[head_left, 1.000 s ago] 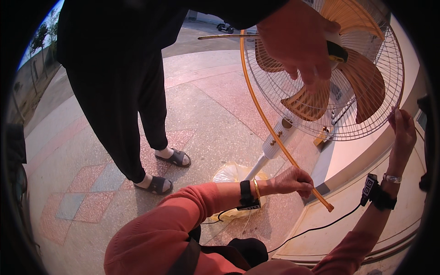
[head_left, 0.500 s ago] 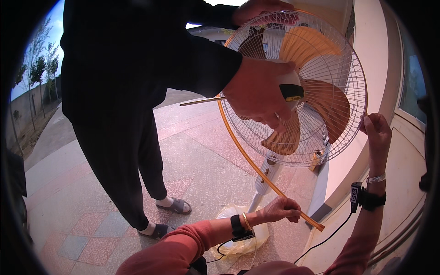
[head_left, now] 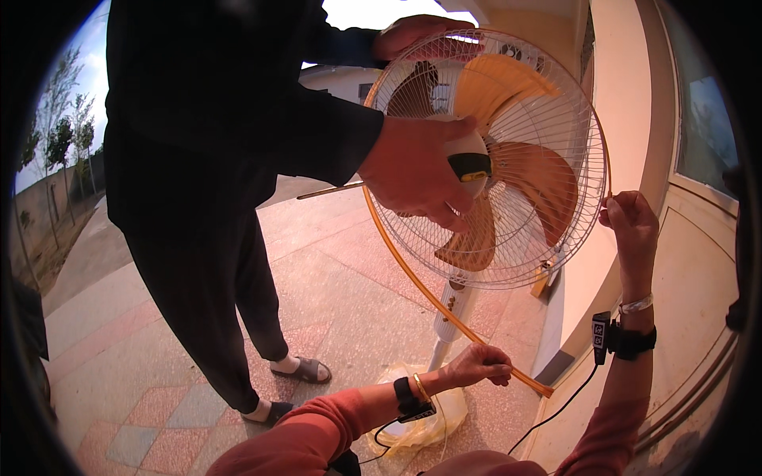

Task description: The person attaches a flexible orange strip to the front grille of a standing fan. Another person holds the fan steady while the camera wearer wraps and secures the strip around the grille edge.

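Observation:
A standing fan has a white wire guard [head_left: 547, 111] and brown blades [head_left: 545, 198]. An orange strip [head_left: 425, 291] follows part of the guard's rim and hangs away at the lower left to a loose end. My left hand [head_left: 486, 365] is closed on that strip near its lower end. My right hand [head_left: 633, 218] pinches the orange strip at the guard's right edge. Another person's hand [head_left: 409, 170] grips the white hub [head_left: 466, 163], and their other hand [head_left: 409, 40] is at the top rim.
The person in dark clothes [head_left: 182, 238] stands left of the fan in slippers. A yellowish plastic bag [head_left: 440, 428] lies around the fan's foot. A door [head_left: 675, 270] and pale wall are at the right, patterned paving [head_left: 171, 404] below, trees [head_left: 59, 143] far left.
The fan and the other person's hands have shifted left in the view, and more sky and door show. My hands have moved slightly left with it, both still closed on the strip.

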Action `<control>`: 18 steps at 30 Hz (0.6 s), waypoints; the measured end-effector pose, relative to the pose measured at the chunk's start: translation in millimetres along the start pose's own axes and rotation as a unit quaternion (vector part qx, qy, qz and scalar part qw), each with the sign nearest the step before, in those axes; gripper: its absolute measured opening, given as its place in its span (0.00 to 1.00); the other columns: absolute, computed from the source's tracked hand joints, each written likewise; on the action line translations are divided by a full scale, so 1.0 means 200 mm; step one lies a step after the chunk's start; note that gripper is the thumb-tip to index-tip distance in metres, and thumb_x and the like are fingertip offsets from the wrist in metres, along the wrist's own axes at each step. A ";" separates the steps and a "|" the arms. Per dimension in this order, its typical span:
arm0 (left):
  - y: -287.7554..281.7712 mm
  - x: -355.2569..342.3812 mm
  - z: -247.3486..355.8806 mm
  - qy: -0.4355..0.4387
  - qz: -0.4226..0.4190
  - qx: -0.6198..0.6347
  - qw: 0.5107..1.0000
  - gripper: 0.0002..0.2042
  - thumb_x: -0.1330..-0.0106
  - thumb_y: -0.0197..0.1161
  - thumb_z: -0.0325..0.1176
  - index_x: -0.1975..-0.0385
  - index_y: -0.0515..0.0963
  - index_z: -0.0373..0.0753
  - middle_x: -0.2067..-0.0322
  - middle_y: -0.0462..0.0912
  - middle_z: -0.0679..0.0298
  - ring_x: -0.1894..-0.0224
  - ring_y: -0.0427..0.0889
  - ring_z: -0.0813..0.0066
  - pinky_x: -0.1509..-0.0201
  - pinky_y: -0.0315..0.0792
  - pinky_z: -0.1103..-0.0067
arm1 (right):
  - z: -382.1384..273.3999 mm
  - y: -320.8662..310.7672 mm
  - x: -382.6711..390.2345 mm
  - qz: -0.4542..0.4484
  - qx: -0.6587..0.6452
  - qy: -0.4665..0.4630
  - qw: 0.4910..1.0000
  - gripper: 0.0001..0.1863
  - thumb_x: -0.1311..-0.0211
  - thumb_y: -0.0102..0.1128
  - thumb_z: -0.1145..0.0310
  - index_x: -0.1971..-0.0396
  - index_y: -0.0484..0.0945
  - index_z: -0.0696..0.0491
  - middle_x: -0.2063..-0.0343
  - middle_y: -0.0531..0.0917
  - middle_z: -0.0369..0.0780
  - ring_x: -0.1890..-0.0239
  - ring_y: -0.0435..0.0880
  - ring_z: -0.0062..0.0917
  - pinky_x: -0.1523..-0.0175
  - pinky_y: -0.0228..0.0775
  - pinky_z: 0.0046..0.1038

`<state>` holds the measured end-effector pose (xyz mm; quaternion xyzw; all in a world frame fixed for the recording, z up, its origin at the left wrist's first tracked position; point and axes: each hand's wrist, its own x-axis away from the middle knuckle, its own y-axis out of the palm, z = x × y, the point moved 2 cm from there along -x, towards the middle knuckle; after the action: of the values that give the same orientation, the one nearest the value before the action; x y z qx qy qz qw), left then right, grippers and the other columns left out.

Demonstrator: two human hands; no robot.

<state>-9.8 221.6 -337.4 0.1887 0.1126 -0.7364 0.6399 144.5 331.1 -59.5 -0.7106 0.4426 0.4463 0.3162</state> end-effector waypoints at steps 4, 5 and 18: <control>0.00 0.00 0.00 0.002 -0.002 -0.007 1.000 0.09 0.33 0.59 0.33 0.62 0.77 0.32 0.69 0.83 0.61 0.66 0.85 0.73 0.59 0.81 0.77 | 0.00 0.01 0.01 -0.002 0.011 -0.009 1.000 0.04 0.40 0.59 0.74 0.71 0.74 0.57 0.75 0.80 0.33 0.74 0.78 0.14 0.64 0.75 0.17; 0.00 0.01 0.00 0.002 -0.002 -0.008 1.000 0.09 0.33 0.59 0.33 0.62 0.77 0.32 0.70 0.83 0.60 0.66 0.85 0.73 0.59 0.81 0.77 | 0.00 0.01 0.01 -0.004 0.013 -0.011 1.000 0.04 0.40 0.59 0.74 0.72 0.74 0.57 0.76 0.79 0.33 0.75 0.78 0.13 0.65 0.75 0.17; 0.03 0.03 -0.03 -0.029 -0.011 0.004 1.000 0.08 0.33 0.58 0.31 0.63 0.78 0.32 0.69 0.83 0.61 0.65 0.84 0.74 0.59 0.79 0.80 | 0.04 -0.03 0.00 -0.023 0.098 -0.068 0.993 0.05 0.41 0.61 0.73 0.69 0.75 0.57 0.74 0.80 0.34 0.72 0.78 0.15 0.63 0.73 0.17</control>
<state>-4.5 217.8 -345.8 0.1688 0.0928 -0.7489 0.6341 146.8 340.3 -63.4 -0.6547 0.4450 0.4406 0.4234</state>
